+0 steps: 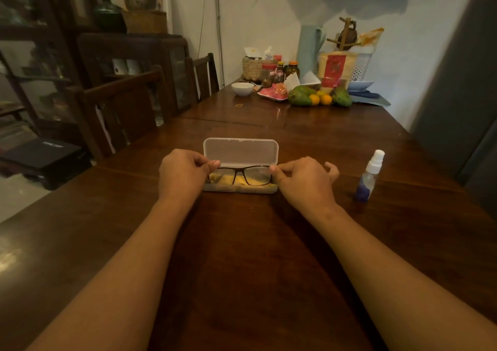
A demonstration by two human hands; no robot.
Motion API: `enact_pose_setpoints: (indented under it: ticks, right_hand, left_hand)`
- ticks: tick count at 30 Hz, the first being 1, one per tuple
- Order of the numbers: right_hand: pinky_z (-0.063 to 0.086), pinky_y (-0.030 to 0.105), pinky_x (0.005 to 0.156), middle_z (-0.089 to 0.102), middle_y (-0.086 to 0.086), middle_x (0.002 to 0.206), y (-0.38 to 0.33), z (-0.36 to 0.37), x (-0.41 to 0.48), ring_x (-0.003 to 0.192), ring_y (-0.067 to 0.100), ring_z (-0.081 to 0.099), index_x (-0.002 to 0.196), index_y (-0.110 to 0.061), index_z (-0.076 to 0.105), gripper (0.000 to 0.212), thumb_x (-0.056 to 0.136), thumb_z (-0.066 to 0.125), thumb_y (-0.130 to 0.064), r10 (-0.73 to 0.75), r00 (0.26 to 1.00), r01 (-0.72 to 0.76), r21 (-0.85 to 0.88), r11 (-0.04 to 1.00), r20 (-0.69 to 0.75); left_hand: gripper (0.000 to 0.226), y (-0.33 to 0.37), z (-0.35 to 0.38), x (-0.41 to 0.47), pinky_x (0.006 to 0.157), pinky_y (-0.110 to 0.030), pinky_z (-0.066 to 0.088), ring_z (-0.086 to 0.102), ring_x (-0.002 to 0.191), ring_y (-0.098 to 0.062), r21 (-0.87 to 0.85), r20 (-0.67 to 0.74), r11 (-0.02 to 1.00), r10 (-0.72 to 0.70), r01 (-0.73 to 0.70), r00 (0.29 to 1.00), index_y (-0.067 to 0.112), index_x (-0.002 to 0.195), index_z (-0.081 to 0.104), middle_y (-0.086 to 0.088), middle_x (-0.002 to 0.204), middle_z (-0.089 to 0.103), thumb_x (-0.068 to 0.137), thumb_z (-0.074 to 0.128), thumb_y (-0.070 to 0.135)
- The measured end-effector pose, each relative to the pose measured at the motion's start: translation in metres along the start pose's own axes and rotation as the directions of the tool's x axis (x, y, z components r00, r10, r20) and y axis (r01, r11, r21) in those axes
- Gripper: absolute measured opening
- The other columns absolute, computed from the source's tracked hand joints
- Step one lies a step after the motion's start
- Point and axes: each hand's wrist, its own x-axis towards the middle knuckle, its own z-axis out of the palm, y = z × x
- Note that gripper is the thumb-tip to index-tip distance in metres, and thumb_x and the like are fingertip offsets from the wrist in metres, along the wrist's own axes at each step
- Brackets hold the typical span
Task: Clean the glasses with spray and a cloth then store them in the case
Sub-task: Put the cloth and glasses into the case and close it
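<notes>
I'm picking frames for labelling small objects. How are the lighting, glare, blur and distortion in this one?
Head view: dim, warm indoor light. A pale glare patch sits on the table at the left edge. Wide-angle distortion bends the table edges and stretches the forearms. The glasses, pinched by the left hand and right hand over the open case, read clearly. The spray bottle and far clutter look soft.

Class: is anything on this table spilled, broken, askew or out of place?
Nothing stands out. The left hand and right hand pinch the glasses level over the open case, cloth inside; the spray bottle stands upright. A rubber band lies loose farther up the table.
</notes>
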Motion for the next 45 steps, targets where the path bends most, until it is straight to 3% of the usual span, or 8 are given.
enact_pose_setpoints:
  ticks: [4,10,13,22,27,32,37,45]
  right_hand:
    - [0.046,0.047,0.097,0.074,-0.012,0.085,0.004,0.005,-0.002,0.089,0.015,0.065,0.090,-0.029,0.080,0.031,0.097,0.055,-0.046,-0.002,1.000,0.000,0.137,0.991,0.013]
    - [0.050,0.047,0.091,0.074,-0.016,0.104,0.009,0.008,0.000,0.104,0.010,0.063,0.102,-0.036,0.077,0.022,0.089,0.066,-0.051,0.049,0.998,-0.057,0.223,0.973,0.040]
    - [0.055,0.044,0.083,0.075,-0.016,0.095,0.012,0.009,0.000,0.092,0.007,0.065,0.094,-0.036,0.078,0.022,0.087,0.068,-0.053,0.081,0.996,-0.086,0.267,0.960,0.027]
    - [0.056,0.045,0.079,0.070,-0.018,0.085,0.014,0.011,0.003,0.084,0.003,0.064,0.086,-0.039,0.072,0.017,0.077,0.077,-0.052,0.127,0.991,-0.135,0.307,0.942,0.045]
    - [0.055,0.045,0.090,0.070,-0.015,0.103,0.014,0.014,0.004,0.099,0.005,0.065,0.123,-0.040,0.058,0.051,0.077,0.080,-0.046,0.124,0.988,-0.149,0.379,0.913,0.090]
    - [0.050,0.048,0.097,0.069,-0.010,0.119,0.016,0.013,0.005,0.114,0.011,0.062,0.135,-0.037,0.053,0.048,0.090,0.066,-0.049,0.069,0.990,-0.118,0.454,0.883,0.123]
    - [0.052,0.048,0.091,0.068,-0.007,0.107,0.015,0.006,0.004,0.102,0.015,0.062,0.115,-0.029,0.064,0.050,0.092,0.043,-0.068,0.123,0.990,-0.139,0.472,0.871,0.065]
    - [0.044,0.035,0.076,0.070,-0.006,0.092,0.015,0.001,0.009,0.086,0.010,0.060,0.086,-0.021,0.076,0.066,0.091,0.037,-0.074,0.275,0.951,-0.302,0.590,0.748,0.139]
  left_hand:
    - [0.015,-0.001,0.000,0.002,0.057,-0.023,0.046,0.061,0.070,-0.004,0.039,0.029,0.999,0.035,-0.036,0.999,0.030,0.077,0.075,0.013,0.070,0.067,0.076,0.078,0.044]
    - [0.015,0.002,0.001,0.000,0.058,-0.021,0.043,0.057,0.068,0.000,0.075,0.002,0.996,0.052,-0.052,0.999,0.029,0.083,0.076,0.018,0.068,0.061,0.076,0.079,0.042]
    - [0.019,0.003,0.002,-0.002,0.066,-0.028,0.051,0.064,0.077,-0.010,0.113,-0.013,0.991,0.068,-0.066,0.998,0.029,0.089,0.076,0.007,0.082,0.072,0.076,0.078,0.043]
    - [0.076,0.008,-0.008,0.002,0.073,-0.035,0.047,0.067,0.100,-0.019,0.126,-0.133,0.991,-0.027,0.044,0.991,0.028,0.138,0.049,0.004,0.101,0.073,0.073,0.077,0.055]
    - [0.065,0.000,-0.002,0.001,0.092,-0.037,0.045,0.061,0.113,-0.018,-0.132,0.125,0.989,-0.042,0.058,0.991,0.026,0.147,0.038,-0.004,0.119,0.069,0.090,0.061,0.049]
    - [0.053,-0.005,0.000,0.000,0.066,-0.011,0.040,0.059,0.084,0.010,-0.300,0.332,0.948,0.002,0.103,0.943,0.033,0.144,0.043,0.013,0.102,0.070,0.095,0.062,0.027]
    - [0.060,-0.004,0.000,-0.003,0.099,-0.043,0.047,0.066,0.106,-0.010,-0.374,0.470,0.908,0.011,0.188,0.883,0.037,0.138,0.048,0.005,0.103,0.076,0.090,0.065,0.005]
    - [0.054,-0.004,-0.003,-0.005,0.092,-0.037,0.049,0.071,0.094,-0.005,-0.417,0.554,0.898,0.125,0.144,0.823,0.051,0.108,0.055,0.005,0.096,0.078,0.083,0.073,0.007]
